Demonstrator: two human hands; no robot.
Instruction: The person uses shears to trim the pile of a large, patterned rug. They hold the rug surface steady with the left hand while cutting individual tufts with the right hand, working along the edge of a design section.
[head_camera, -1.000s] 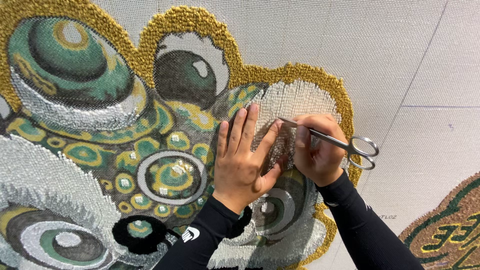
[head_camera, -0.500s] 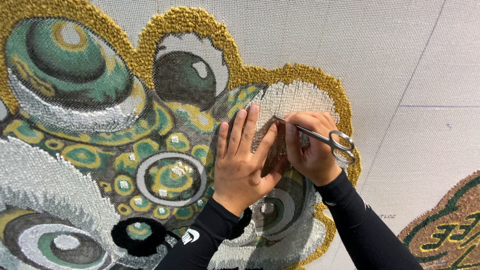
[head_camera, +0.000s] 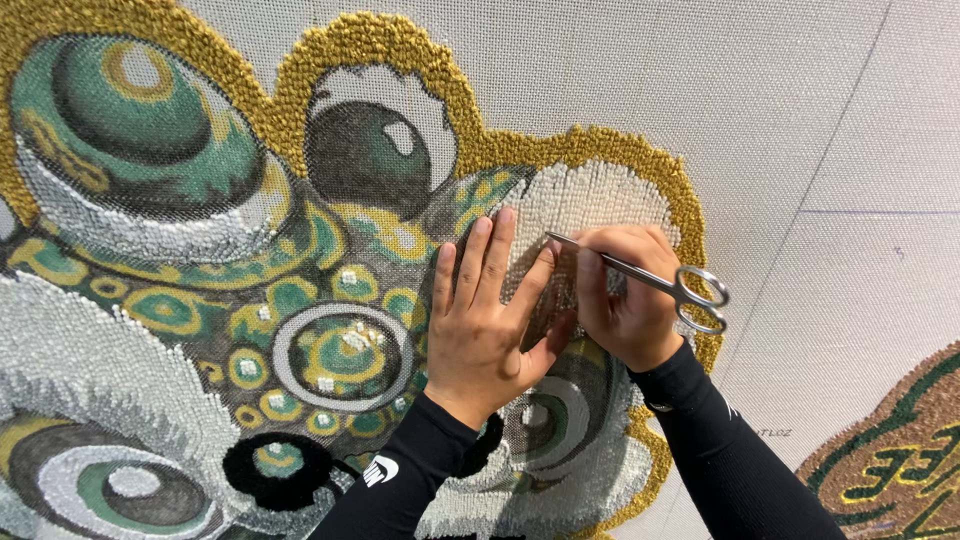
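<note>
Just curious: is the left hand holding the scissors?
No, the scissors are in the right hand; the left hand lies flat on the tufted rug.

Both arms wear snug black long sleeves that end right at the wrists, leaving the hands bare. The left sleeve (head_camera: 400, 480) carries a small white logo mark on the forearm (near the lower edge of the view). The right sleeve (head_camera: 730, 460) is plain black, its cuff lying close against the wrist, with faint creases in the fabric.
</note>
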